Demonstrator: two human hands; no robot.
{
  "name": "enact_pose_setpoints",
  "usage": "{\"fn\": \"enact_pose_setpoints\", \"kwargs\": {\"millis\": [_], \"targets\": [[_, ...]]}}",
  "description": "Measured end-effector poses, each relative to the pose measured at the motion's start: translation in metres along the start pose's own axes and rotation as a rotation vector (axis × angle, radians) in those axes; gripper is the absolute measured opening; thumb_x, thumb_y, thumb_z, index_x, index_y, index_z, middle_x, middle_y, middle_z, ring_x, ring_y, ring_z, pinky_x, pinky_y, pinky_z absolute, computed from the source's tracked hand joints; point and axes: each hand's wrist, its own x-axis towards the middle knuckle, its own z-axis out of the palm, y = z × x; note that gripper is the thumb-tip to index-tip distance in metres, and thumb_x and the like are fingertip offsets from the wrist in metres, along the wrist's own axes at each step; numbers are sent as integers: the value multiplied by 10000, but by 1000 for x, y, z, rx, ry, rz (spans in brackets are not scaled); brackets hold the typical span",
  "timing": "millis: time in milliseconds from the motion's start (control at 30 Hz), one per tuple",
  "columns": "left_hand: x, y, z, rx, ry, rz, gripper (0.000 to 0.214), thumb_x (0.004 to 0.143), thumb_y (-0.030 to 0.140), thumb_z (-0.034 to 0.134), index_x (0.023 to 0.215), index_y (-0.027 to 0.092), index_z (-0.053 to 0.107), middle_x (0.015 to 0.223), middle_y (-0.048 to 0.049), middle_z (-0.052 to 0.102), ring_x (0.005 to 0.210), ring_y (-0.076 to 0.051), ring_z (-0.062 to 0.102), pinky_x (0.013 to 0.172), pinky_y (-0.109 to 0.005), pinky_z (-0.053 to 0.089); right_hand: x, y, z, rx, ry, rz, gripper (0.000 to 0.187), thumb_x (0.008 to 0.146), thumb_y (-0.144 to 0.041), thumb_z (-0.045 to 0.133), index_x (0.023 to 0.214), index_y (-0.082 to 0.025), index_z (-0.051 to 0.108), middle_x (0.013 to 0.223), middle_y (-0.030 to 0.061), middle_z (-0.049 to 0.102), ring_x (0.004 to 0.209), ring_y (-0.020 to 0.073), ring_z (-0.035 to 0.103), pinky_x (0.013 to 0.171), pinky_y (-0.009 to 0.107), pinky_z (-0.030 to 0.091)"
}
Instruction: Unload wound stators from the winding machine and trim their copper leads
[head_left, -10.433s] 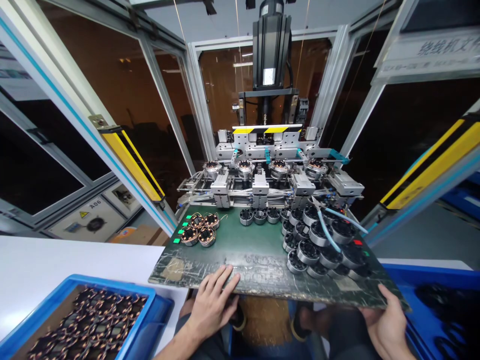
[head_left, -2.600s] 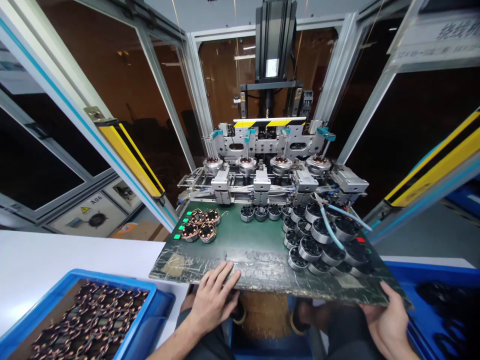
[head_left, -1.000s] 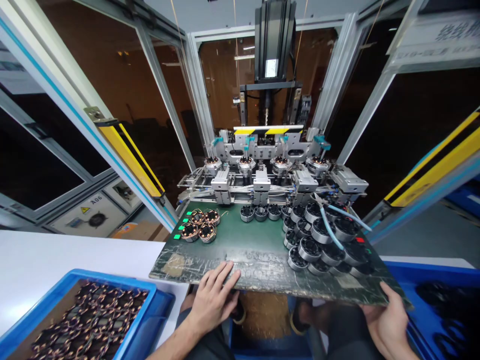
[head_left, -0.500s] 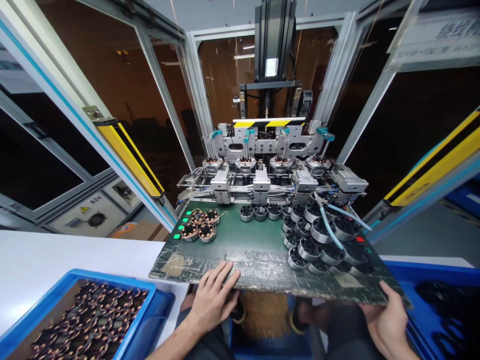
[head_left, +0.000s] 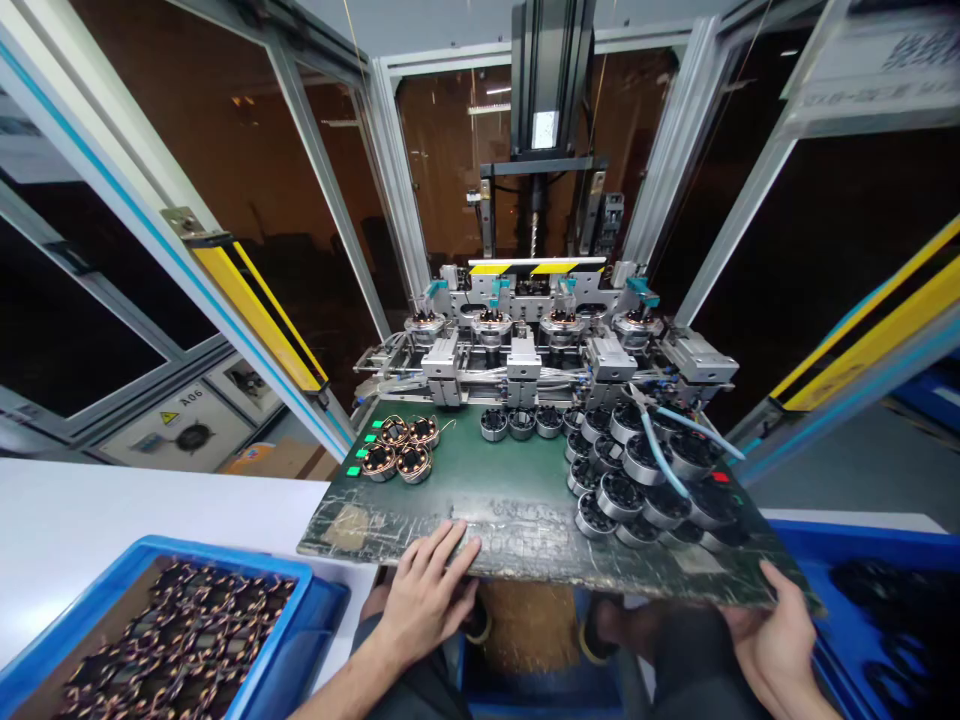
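Observation:
My left hand lies flat across the front edge of a green work board, its fingers stretched out and holding nothing. At the board's right front corner, my right hand grips the edge, thumb on top and fingers underneath. Several copper-wound motor stators sit together on the board's left side. Bare stators with black insulators and no copper are stacked on the right, with a short row of them along the back. Blue-handled pliers rest on top of the stack.
Behind the board stands a winding machine with stators in its holders and a striped bar above. A blue bin of wound stators is at left; another blue bin with black parts is at right. Yellow side bars flank the opening.
The machine's striped bar and the teal-tipped parts beside it have moved down toward the stators in the holders. Both my hands and the parts on the board stay put.

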Motion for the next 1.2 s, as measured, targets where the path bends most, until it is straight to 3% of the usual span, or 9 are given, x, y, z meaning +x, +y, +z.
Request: {"fn": "enact_pose_setpoints", "kwargs": {"millis": [1200], "targets": [[-2,-1,2,-6,-3,1,565,1031,445,798,1567,290,708,1612,-86,723,1488,-291,638,1209,-428,414,0,1,1,-9,6,-15,491,655,-393,898,1115,-232,838,1105,2,853,888,231,775,881,401,703]]}}
